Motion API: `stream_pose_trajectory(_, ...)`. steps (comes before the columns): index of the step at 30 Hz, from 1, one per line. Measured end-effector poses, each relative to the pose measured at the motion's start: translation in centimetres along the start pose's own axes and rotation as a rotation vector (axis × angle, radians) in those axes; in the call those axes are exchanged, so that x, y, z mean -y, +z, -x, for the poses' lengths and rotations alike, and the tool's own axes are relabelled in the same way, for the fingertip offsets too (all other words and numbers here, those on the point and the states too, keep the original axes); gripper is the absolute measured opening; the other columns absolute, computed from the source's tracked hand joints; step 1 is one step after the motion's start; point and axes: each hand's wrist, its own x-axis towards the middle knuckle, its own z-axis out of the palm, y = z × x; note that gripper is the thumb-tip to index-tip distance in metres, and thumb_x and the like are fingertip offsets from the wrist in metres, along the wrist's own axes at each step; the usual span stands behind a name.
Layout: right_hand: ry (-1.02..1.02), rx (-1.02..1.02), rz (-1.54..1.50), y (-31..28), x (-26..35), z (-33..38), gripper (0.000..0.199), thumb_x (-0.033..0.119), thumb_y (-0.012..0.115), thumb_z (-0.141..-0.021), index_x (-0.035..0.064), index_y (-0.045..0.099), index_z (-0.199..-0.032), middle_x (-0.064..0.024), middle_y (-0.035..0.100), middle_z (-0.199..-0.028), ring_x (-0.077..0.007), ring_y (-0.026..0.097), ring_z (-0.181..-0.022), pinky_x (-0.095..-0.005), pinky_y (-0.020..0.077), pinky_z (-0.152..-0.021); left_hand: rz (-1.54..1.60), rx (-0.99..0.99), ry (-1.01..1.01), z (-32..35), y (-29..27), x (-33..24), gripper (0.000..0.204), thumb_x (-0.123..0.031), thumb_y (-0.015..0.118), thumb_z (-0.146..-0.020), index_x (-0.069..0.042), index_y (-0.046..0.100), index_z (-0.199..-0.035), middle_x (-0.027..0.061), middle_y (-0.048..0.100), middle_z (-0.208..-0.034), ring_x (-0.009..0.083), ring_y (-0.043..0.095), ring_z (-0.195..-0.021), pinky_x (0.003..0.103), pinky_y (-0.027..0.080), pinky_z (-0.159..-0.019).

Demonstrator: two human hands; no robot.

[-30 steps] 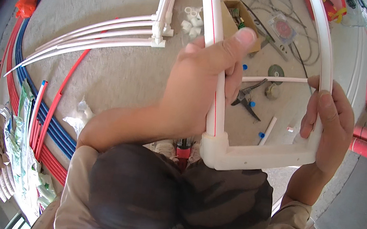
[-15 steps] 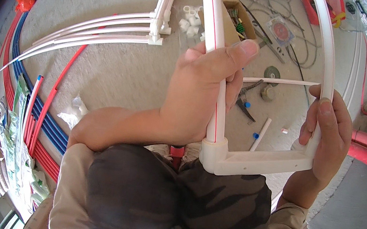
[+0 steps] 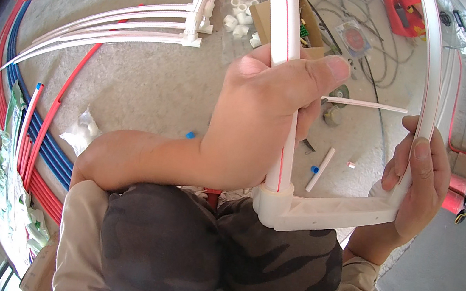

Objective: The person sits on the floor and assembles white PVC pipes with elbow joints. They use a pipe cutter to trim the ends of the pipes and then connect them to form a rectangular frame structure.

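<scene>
My left hand (image 3: 259, 110) is wrapped round a white plastic pipe (image 3: 284, 23) with a red stripe. This pipe's lower end sits in the round socket of a white two-socket pipe fitting (image 3: 334, 216), close above my knees. A second white pipe (image 3: 430, 85) rises from the fitting's right end, roughly alongside the first. My right hand (image 3: 428, 178) grips that pipe low down, thumb in front, near the fitting. Its joint with the fitting is partly hidden by my fingers.
Joined white pipes (image 3: 193, 28) lie at the upper left, near white elbow fittings (image 3: 239, 20) and a cardboard box (image 3: 261, 20). Blue pipes (image 3: 50, 139) and red pipes (image 3: 45, 190) run along the left. A short white pipe piece (image 3: 321, 169) lies beyond the fitting.
Both hands, with the pipes and fitting, have shifted slightly right and down in the picture. The floor background has shifted too. Both grips look the same.
</scene>
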Motion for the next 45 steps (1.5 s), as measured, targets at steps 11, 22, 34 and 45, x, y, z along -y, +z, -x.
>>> stream_pose_trajectory(11, -0.053, -0.036, -0.004, 0.2, 0.4, 0.3, 0.04, 0.024, 0.06, -0.102, -0.011, 0.062, -0.122, 0.0, 0.052, -0.069, -0.0043, 0.045, -0.052, -0.0169, 0.0308, -0.048, 0.019, -0.029, 0.014, 0.4, 0.6, -0.4, 0.035, -0.027, 0.07, -0.093, -0.015, 0.045, -0.07, 0.0006, 0.044, -0.049, 0.0108, 0.038, -0.042, 0.027, 0.03, -0.042)
stream_pose_trajectory(22, 0.01, 0.408, -0.427, 1.6, -8.2, -6.1, 0.031, 0.016, 0.061, -0.099, -0.0048, 0.061, -0.122, -0.0018, 0.059, -0.074, -0.0082, 0.054, -0.052, -0.0234, 0.0447, -0.048, -0.305, 0.213, 0.19, 0.8, -0.5, -1.6, 0.024, -0.017, 0.071, -0.09, -0.008, 0.05, -0.082, 0.0039, 0.055, -0.063, 0.014, 0.051, -0.054, 0.027, 0.041, -0.053)
stream_pose_trajectory(34, 0.079, 0.411, -0.732, 19.2, -13.1, -6.8, 0.034, 0.03, 0.051, -0.109, 0.001, 0.062, -0.124, -0.0026, 0.064, -0.089, -0.0106, 0.061, -0.078, -0.0265, 0.0508, -0.069, -0.423, 0.328, 0.151, 1.3, -2.9, -4.7, 0.036, 0.001, 0.073, -0.089, 0.001, 0.047, -0.113, 0.0058, 0.062, -0.081, 0.0133, 0.065, -0.07, 0.029, 0.055, -0.064)
stream_pose_trajectory(45, 0.151, 0.529, -0.859, 20.3, -17.0, -4.4, 0.039, 0.028, 0.062, -0.1, -0.0008, 0.062, -0.126, -0.0103, 0.07, -0.114, -0.0179, 0.069, -0.1, -0.0314, 0.0568, -0.087, -0.412, 0.244, -0.006, -1.3, -2.1, -4.5, 0.029, -0.001, 0.066, -0.09, 0.003, 0.043, -0.106, 0.0123, 0.062, -0.07, 0.0219, 0.066, -0.056, 0.034, 0.053, -0.051)
